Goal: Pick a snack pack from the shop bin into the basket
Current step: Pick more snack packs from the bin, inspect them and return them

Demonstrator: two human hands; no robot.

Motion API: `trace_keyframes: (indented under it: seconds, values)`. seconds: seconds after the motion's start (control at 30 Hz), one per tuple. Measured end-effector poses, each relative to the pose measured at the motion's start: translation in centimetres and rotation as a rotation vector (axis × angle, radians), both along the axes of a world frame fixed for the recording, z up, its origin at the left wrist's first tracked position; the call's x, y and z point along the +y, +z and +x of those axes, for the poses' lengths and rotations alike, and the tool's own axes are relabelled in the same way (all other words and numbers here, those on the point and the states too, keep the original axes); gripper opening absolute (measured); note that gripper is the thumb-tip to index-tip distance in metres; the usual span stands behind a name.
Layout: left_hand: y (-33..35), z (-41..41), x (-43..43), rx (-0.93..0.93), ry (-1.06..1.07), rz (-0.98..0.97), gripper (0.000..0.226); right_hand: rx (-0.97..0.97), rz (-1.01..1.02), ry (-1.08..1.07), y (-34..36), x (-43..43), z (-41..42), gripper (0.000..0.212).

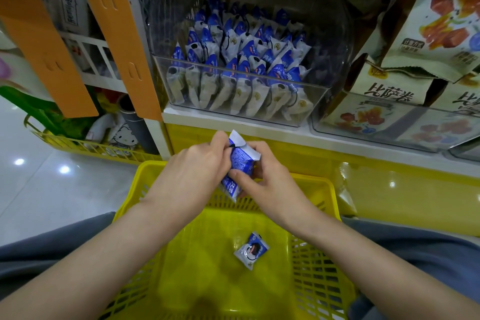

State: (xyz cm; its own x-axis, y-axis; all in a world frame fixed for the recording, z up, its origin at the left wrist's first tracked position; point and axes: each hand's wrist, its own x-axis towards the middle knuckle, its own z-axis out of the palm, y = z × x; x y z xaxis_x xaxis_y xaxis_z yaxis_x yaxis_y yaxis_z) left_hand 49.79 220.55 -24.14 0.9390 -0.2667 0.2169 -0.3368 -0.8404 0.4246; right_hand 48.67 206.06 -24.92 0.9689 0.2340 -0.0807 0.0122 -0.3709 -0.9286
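Note:
A clear plastic shop bin [318, 101] on the shelf holds several blue-and-white snack packs [241, 70]. Below it, over the far rim of the yellow basket [319, 293], both my hands hold one blue-and-white snack pack [240, 163]. My left hand [197, 166] pinches its upper left corner. My right hand [262, 174] grips its right side, thumb on the front. Another snack pack [251, 250] lies flat on the basket's floor.
A second clear bin [389, 127] to the right holds large pizza-roll bags [384, 96]. Orange shelf posts [122, 34] stand at the left. Another yellow basket [98, 149] with toys sits on the glossy floor at the left. Yellow shelf base runs behind my hands.

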Motion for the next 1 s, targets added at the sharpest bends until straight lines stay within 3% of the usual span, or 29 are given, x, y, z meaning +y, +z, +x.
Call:
trace_keyframes:
  seconds: [0.23,0.47,0.57,0.67,0.73,0.83,0.9,1.0]
  values:
    - [-0.6,0.1,-0.1,0.123,-0.049,-0.154,0.04,0.048,0.009,-0.041,-0.2,-0.2,0.5,0.03]
    - [-0.8,0.6,-0.2,0.216,-0.023,-0.396,0.03,0.047,0.109,-0.067,0.7,-0.4,1.0,0.032]
    - [0.2,0.9,-0.1,0.327,0.071,-0.695,0.032,0.008,0.089,0.057,1.4,-0.6,1.2,0.05]
    - [1.9,1.6,-0.6,0.654,0.172,-1.184,0.037,-0.058,0.004,0.105,1.7,-0.7,0.9,0.068]
    - [2.2,1.3,-0.7,0.801,0.115,-1.327,0.027,-0.142,-0.106,0.041,1.4,-0.9,0.6,0.07]
    - [1.7,0.9,-1.1,0.817,0.006,-1.313,0.038,-0.304,-0.28,-0.021,1.0,-0.9,0.1,0.071]
    - [1.1,0.6,-1.2,0.742,0.009,-1.23,0.045,-0.363,-0.282,-0.013,0.7,-0.8,-0.1,0.071]
    - [0.9,0.4,-1.4,0.63,0.136,-1.191,0.032,-0.32,-0.209,-0.003,0.9,-0.5,-0.2,0.068]
